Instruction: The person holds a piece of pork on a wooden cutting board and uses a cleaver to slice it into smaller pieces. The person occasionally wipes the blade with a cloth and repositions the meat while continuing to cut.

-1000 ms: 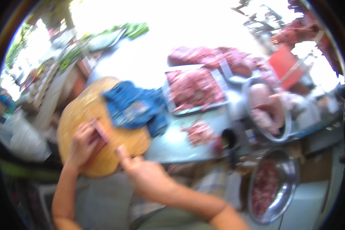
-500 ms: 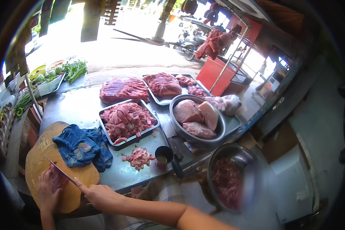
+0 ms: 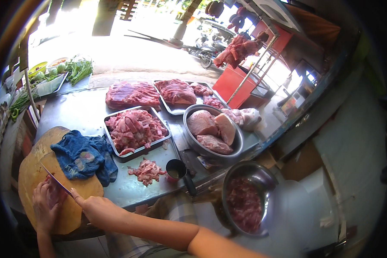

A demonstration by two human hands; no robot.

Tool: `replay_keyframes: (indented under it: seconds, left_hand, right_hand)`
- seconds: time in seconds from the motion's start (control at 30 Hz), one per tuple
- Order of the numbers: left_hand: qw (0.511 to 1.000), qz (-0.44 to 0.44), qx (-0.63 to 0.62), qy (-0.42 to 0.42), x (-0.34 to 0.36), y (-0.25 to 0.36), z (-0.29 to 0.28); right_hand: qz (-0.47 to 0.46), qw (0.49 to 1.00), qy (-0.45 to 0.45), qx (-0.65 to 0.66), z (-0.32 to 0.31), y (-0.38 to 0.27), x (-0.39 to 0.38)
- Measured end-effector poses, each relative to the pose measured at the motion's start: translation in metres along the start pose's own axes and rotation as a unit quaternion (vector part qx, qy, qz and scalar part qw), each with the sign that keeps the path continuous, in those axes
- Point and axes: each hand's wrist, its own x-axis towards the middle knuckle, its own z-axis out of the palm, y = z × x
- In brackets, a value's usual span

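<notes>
On the round wooden chopping board [image 3: 32, 167] at the lower left lies a piece of raw meat [image 3: 57, 194]. My left hand [image 3: 43, 210] is closed around it, fingers curled over its left side. My right hand [image 3: 96, 210] grips a knife [image 3: 56, 178], index finger stretched along the blade's back. The blade slants across the top of the meat, with its tip pointing up and left; I cannot tell how deep its edge sits. A crumpled blue cloth [image 3: 79, 157] covers the board's far right part.
Cut meat fills a tray [image 3: 137, 153]; scraps [image 3: 147, 172] and a dark mug [image 3: 176, 170] lie nearer. Beyond are a slab of ribs [image 3: 131, 95] and a bowl [image 3: 239, 146] of large chunks. A steel basin [image 3: 262, 172] stands lower right. Vegetables [image 3: 79, 71] sit far left.
The whole view has shifted, so things appear slightly farther left and up. Both hands stay at the meat, with the knife still across it.
</notes>
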Motion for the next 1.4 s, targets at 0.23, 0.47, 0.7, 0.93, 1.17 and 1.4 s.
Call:
replay_keyframes:
  seconds: [0.23, 0.47, 0.7, 0.93, 1.17, 1.4]
  left_hand:
    - [0.999, -0.017, -0.03, -0.021, 0.006, 0.005, -0.005]
    - [0.999, 0.005, 0.026, -0.029, -0.003, -0.008, -0.008]
    - [0.999, -0.004, 0.022, -0.039, -0.004, -0.013, -0.006]
    - [1.0, 0.008, -0.015, 0.013, 0.001, -0.003, 0.002]
    - [0.999, -0.008, -0.027, 0.036, -0.005, -0.001, 0.002]
    - [0.998, 0.019, -0.055, 0.018, 0.006, 0.0, 0.002]
  right_hand:
    - [-0.006, 0.995, 0.063, 0.076, 0.002, 0.0, 0.021]
    - [0.013, 0.999, 0.031, 0.005, -0.005, -0.015, -0.011]
    - [0.033, 0.996, 0.035, 0.072, 0.016, -0.011, 0.021]
    - [-0.01, 0.999, 0.042, 0.013, 0.037, 0.009, -0.019]
    - [-0.019, 0.997, 0.069, 0.007, 0.051, 0.009, 0.003]
    - [0.001, 0.998, 0.063, -0.021, 0.042, 0.013, -0.03]
